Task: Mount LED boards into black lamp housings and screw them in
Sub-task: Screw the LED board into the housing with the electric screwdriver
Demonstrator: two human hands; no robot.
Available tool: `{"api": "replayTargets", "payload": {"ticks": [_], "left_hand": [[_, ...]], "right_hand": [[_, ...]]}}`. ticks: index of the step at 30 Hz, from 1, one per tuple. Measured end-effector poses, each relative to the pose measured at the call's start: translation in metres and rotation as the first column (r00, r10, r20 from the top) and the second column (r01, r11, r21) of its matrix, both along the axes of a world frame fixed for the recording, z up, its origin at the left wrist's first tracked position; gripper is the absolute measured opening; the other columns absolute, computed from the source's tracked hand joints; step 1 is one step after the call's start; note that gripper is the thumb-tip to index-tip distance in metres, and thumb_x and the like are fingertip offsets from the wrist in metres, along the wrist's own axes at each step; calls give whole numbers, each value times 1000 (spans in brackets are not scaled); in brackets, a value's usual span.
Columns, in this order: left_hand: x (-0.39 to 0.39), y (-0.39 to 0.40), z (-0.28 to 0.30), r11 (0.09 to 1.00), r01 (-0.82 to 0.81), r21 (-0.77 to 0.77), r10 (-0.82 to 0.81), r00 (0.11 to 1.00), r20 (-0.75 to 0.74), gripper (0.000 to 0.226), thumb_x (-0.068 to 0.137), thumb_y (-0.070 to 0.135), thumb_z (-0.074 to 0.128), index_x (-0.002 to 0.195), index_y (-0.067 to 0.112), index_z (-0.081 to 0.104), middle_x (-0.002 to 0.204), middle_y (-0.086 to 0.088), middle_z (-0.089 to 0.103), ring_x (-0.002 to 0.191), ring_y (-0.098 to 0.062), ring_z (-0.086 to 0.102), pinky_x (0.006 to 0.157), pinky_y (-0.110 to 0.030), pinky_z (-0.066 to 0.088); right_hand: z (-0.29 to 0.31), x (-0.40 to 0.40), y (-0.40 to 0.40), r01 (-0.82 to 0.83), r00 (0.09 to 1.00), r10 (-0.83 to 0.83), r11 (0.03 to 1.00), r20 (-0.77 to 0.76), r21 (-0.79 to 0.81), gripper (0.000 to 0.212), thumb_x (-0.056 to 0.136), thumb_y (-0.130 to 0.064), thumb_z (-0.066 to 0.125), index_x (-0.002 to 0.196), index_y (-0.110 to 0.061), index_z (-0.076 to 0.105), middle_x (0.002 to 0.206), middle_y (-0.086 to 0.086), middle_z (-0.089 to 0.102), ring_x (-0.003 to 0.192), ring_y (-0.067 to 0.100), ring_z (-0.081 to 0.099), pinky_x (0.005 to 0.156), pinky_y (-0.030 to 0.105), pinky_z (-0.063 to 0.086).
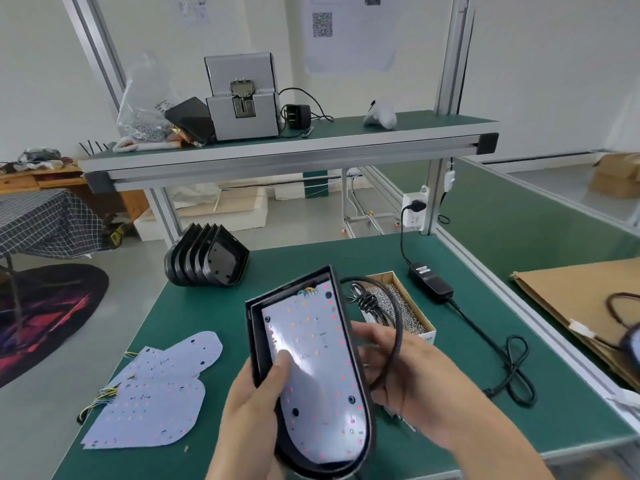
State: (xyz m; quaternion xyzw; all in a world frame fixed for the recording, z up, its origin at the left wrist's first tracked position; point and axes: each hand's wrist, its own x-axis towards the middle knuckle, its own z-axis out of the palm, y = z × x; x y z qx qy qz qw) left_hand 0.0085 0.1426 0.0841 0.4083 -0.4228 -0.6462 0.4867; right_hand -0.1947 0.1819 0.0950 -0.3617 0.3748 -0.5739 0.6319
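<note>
Holding a black plastic lamp housing with one rounded end above the green workbench mat, the person has both hands closed on it. Inside the housing lies a white LED board dotted with pink and orange points, its coloured wires at the far, squared end. The left hand grips the housing's left wall from below, and its thumb presses on the board's face. The right hand clasps the right wall, with a black cable looping across its fingers.

Left of the hands, more white LED boards lie fanned on the mat. Beyond them a stack of empty black housings stands on edge. Just behind the right hand sits an open cardboard box of small silver screws. A black power adapter carries a white label too small to read. On the wall hangs a sheet with a QR code; its other print is blurred.
</note>
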Motion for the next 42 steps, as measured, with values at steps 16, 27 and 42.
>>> {"api": "replayTargets", "payload": {"ticks": [16,27,42], "left_hand": [[-191,56,47,754,476,-453,-415,879,233,24,99,39,50,111,43,69,115,15,76,110,-11,71,94,-44,55],[-344,169,45,322,912,-254,-810,404,425,17,97,52,55,106,50,70,111,30,71,104,6,66,94,-40,57],[-385,270,-17,-81,982,-170,-694,67,717,57,108,23,39,163,25,23,171,8,19,155,-11,20,111,-17,18]], "right_hand": [[0,-52,145,784,610,-787,617,-93,-74,66,70,-55,79,133,-42,66,122,-9,76,101,15,77,67,30,62],[-27,-144,267,991,112,-992,108,-54,77,81,89,-75,36,120,-10,72,81,25,71,48,27,58,39,28,41],[-78,-247,350,884,-251,-967,-251,-53,395,52,116,-37,28,149,-4,50,140,19,63,106,30,66,89,40,53]]}}
